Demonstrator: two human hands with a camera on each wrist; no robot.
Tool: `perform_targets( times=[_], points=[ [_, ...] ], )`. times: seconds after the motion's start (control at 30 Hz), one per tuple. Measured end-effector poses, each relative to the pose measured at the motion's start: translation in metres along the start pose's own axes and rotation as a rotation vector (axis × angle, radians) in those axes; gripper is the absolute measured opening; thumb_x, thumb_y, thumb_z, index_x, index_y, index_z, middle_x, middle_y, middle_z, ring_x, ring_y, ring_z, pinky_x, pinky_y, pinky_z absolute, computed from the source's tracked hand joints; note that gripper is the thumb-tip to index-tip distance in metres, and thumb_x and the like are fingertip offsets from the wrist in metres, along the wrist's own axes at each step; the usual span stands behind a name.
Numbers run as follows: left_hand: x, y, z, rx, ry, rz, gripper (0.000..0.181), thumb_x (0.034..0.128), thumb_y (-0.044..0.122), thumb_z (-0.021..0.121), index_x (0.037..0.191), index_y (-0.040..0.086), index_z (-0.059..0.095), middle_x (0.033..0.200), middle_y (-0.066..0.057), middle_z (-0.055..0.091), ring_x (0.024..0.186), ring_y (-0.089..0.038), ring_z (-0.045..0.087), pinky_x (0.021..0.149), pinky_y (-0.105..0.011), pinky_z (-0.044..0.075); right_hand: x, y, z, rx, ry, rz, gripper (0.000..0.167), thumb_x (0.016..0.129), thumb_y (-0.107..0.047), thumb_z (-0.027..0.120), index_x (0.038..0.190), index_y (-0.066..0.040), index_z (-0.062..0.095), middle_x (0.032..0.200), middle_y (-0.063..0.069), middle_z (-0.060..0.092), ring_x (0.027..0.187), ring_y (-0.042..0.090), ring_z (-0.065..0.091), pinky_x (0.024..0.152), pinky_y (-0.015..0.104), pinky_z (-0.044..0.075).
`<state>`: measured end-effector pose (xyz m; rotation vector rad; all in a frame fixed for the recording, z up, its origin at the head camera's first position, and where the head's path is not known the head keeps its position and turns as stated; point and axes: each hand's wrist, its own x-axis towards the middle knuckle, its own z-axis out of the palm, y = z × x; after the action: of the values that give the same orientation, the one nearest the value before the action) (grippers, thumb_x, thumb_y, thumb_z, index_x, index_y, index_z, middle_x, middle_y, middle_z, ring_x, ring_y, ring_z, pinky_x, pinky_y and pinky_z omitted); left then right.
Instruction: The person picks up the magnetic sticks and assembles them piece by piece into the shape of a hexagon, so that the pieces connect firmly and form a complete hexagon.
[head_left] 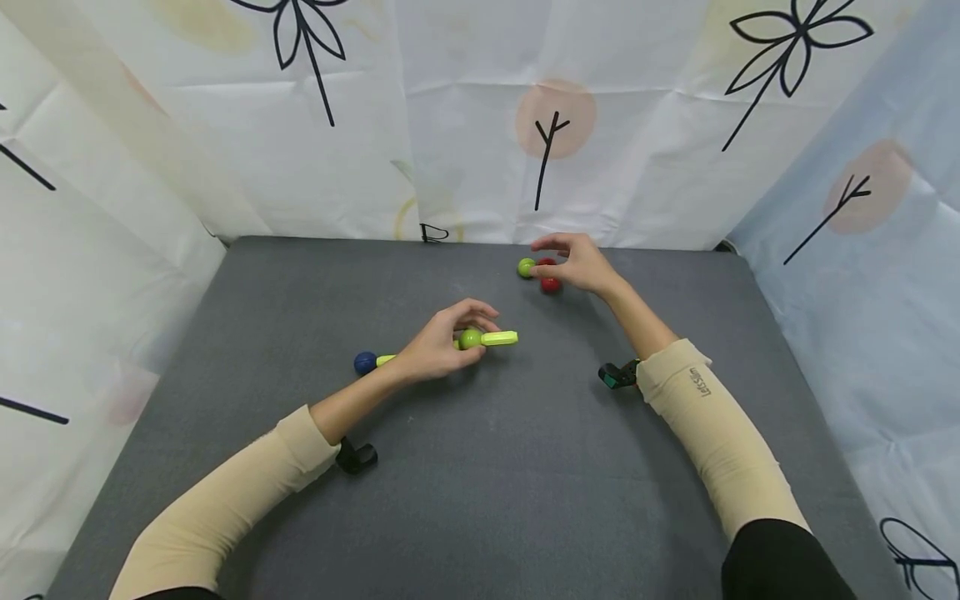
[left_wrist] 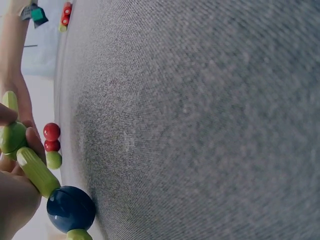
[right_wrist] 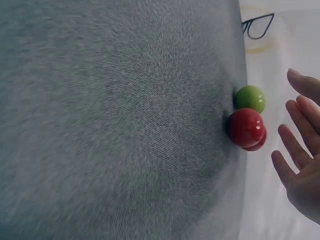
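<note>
A green ball (head_left: pixel 470 338) was held mid-frame by the left hand (head_left: pixel 439 346); the right hand (head_left: pixel 581 262) was splayed (all digits: right-wrist view only).

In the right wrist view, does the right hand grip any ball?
No, the right hand has its fingers spread, and a visible gap separates it from the red balls and the green ball.

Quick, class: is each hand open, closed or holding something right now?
Left hand: holding the stick toy.
Right hand: open near the red balls, holding nothing.
</note>
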<state>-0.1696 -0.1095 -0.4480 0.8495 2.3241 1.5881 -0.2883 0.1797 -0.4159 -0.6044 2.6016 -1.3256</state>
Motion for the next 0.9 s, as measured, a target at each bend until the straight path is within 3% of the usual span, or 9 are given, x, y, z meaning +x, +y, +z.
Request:
perform_targets(
  times=[0.2,0.43,0.7,0.9],
  points=[
    [-0.002,-0.001,-0.001,0.009,-0.006,0.004,0.050,0.0938,-0.009,0.073,0.142,-0.004,0.058,0.126,-0.013,0.078,0.118,-0.026,0.073,0.096,-0.030,0.050,0.016,0.009,0.007,-0.016,-0.037,0.075,0.054,0.097,-0.014,0.082,0.144,0.004,0.064,0.155,0.024,0.061,0.149,0.043,0.055,0.125,0.059,0.042],
    [-0.001,0.000,-0.001,0.003,-0.006,0.006,0.051,0.0939,-0.010,0.072,0.142,-0.004,0.058,0.127,-0.014,0.078,0.119,-0.028,0.073,0.096,-0.029,0.050,0.024,0.016,0.014,-0.059,-0.037,0.100,0.051,0.096,-0.014,0.083,0.141,0.004,0.067,0.150,0.026,0.065,0.144,0.042,0.058,0.121,0.057,0.045],
    [-0.001,0.000,-0.002,0.006,-0.006,0.003,0.050,0.0943,-0.010,0.072,0.142,-0.004,0.058,0.126,-0.014,0.078,0.119,-0.028,0.073,0.097,-0.030,0.051,0.027,0.019,0.019,-0.157,-0.016,0.097,0.044,0.098,-0.017,0.082,0.136,0.001,0.071,0.142,0.025,0.070,0.131,0.040,0.065,0.113,0.054,0.051],
    [-0.001,0.000,-0.001,0.002,-0.006,0.005,0.050,0.0947,-0.009,0.073,0.142,-0.005,0.058,0.127,-0.014,0.078,0.119,-0.028,0.073,0.102,-0.035,0.053,0.021,0.012,0.018,-0.084,0.038,0.030,0.041,0.098,-0.014,0.081,0.135,0.002,0.071,0.140,0.026,0.070,0.135,0.040,0.065,0.113,0.054,0.055]
  ],
)
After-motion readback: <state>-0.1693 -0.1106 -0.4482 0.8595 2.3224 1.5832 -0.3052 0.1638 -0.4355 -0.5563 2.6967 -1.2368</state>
